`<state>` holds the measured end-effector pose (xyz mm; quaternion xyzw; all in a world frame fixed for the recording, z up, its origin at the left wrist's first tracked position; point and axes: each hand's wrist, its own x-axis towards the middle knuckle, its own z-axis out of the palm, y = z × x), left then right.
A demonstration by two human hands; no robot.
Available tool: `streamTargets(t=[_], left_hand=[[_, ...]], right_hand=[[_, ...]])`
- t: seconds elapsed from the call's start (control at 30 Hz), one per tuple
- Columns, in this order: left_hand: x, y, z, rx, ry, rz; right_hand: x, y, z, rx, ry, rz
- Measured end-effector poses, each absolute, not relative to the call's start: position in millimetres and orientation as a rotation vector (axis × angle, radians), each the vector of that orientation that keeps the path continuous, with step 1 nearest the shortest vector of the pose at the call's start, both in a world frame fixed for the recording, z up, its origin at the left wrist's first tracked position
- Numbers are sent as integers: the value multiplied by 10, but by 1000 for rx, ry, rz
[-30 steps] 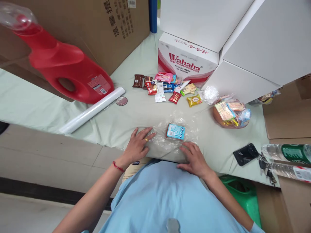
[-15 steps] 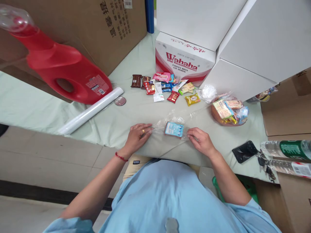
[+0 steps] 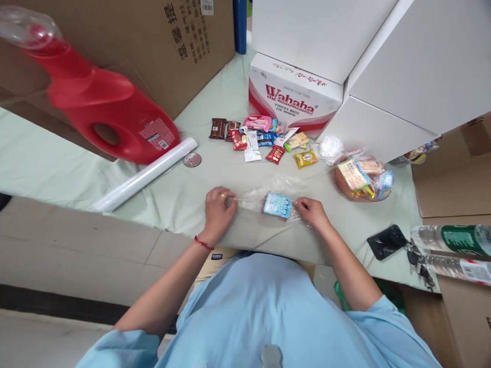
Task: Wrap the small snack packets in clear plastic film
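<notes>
A sheet of clear plastic film (image 3: 251, 200) lies on the cloth in front of me, with a small blue snack packet (image 3: 277, 205) on it. My left hand (image 3: 220, 209) pinches the film's left end, its fingers curled together. At the packet's right edge, my right hand (image 3: 310, 210) has thumb and fingers closed on the film there. Whether those fingertips also touch the packet, I cannot tell. Farther back lie several wrapped snacks, among them a yellow packet (image 3: 306, 159), a red packet (image 3: 275, 154) and a brown packet (image 3: 218, 129).
To the left are a roll of film (image 3: 148, 174), a round disc (image 3: 192, 160) and a red jug (image 3: 111, 112). A bag of snacks (image 3: 364, 176), a phone (image 3: 386, 242), keys (image 3: 420, 263) and bottles (image 3: 452, 237) lie right. A Wahaba carton (image 3: 293, 97) stands behind.
My right hand has closed onto the film beside the packet. The left hand's fingers have curled in and its wrist has turned. The film has shifted a little, with the packet slightly turned.
</notes>
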<state>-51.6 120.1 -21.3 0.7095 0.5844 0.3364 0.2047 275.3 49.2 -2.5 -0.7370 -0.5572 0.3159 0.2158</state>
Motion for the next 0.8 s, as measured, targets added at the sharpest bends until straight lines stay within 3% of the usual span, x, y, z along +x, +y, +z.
streamTargets(t=[0.13,0.2,0.37,0.7,0.8], left_hand=[[-511,886,-76,2101,1870,1186],[-452,662,-7,2292,1728,1210],[-80,353,81,2654,991,721],[264,716,75,2558,1240,408],[264,719,57,2557,1235,417]], right_hand=[[2746,470,-38,-2074,-1552,884],[2736,475,-38,-2076,-1564,882],[2714,495,-26,-2078,-1583,894],[2842,380,146,-2107,-1722,906],[2935,439,422,-2220,-1894,641]])
